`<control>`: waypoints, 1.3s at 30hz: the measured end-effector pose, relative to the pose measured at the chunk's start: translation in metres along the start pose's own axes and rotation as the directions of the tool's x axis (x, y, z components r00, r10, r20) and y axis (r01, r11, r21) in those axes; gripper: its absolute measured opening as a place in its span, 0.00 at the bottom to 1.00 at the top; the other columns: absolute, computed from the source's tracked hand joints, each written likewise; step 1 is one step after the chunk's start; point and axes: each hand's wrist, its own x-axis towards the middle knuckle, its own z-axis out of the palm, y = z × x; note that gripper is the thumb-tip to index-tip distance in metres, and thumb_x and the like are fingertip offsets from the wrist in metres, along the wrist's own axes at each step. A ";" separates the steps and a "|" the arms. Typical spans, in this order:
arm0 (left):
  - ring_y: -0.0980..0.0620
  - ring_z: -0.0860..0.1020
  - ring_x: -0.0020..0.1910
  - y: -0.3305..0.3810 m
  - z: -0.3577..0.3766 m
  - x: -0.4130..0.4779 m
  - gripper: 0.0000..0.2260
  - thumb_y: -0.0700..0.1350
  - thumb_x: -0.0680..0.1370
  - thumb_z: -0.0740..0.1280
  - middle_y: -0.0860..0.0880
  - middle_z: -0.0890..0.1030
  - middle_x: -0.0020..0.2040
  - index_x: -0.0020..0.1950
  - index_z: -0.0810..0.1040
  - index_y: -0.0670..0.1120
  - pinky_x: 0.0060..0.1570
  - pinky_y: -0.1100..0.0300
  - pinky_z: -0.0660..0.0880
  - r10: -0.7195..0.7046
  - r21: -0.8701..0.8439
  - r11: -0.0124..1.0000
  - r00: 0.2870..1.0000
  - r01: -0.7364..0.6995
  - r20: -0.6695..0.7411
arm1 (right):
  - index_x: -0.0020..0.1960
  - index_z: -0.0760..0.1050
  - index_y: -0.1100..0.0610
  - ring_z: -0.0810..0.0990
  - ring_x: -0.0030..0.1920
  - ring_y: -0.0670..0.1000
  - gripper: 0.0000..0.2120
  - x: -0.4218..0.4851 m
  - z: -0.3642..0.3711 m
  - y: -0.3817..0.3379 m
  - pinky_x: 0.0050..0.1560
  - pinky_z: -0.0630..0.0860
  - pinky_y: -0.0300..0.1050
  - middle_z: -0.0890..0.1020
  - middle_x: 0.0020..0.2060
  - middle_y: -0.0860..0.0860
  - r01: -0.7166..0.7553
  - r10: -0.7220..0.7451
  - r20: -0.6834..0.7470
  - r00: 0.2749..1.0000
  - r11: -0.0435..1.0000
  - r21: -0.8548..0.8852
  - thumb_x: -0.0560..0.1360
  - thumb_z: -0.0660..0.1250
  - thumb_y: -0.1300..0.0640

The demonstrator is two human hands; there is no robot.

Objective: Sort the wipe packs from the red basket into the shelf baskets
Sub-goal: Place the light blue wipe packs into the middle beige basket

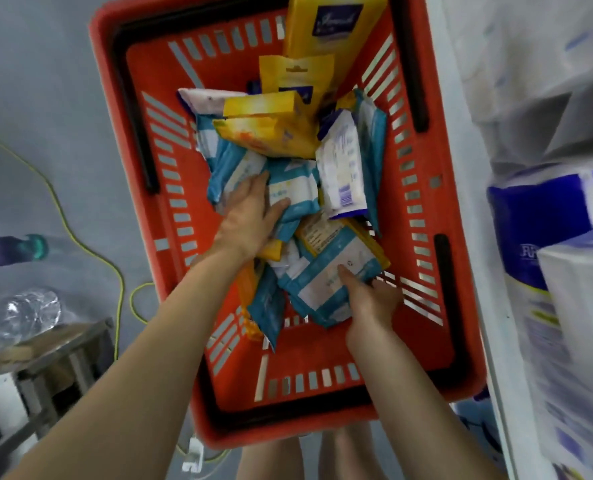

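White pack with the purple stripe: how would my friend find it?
Look into the red basket, at the pile of packs in its middle. Just right of the left hand is a white pack; its neighbours are blue-and-white or yellow, and only it has a purple band at its near end.

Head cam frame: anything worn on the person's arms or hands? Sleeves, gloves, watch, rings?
Nothing worn that shows. Both forearms are bare to the frame edge, no sleeve or cuff. On the left hand and right hand: no gloves, no watch, band or ring visible, though blur could hide a thin ring.
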 end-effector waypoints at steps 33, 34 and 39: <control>0.55 0.83 0.37 0.017 -0.063 -0.233 0.07 0.43 0.77 0.64 0.49 0.86 0.42 0.47 0.81 0.44 0.36 0.62 0.81 -0.482 -0.911 0.412 0.848 -0.003 -0.221 | 0.48 0.78 0.65 0.79 0.44 0.54 0.07 -0.001 0.042 0.004 0.43 0.76 0.42 0.82 0.44 0.57 0.378 -0.345 0.161 0.925 0.884 -0.275 0.74 0.70 0.61; 0.54 0.83 0.38 0.017 -0.060 -0.236 0.08 0.44 0.78 0.63 0.48 0.86 0.42 0.47 0.81 0.44 0.36 0.62 0.80 -0.472 -0.908 0.418 0.857 0.009 -0.209 | 0.49 0.78 0.64 0.79 0.44 0.54 0.06 -0.008 0.035 0.000 0.45 0.77 0.43 0.82 0.45 0.57 0.361 -0.339 0.134 0.931 0.909 -0.208 0.75 0.69 0.62; 0.50 0.81 0.42 0.033 -0.056 -0.246 0.08 0.43 0.80 0.60 0.44 0.85 0.47 0.47 0.78 0.44 0.36 0.62 0.79 -0.394 -0.918 0.396 0.903 -0.005 -0.174 | 0.45 0.74 0.55 0.82 0.44 0.51 0.04 -0.072 -0.034 -0.015 0.44 0.80 0.49 0.83 0.48 0.56 0.332 -0.365 0.198 0.910 0.925 0.183 0.78 0.65 0.62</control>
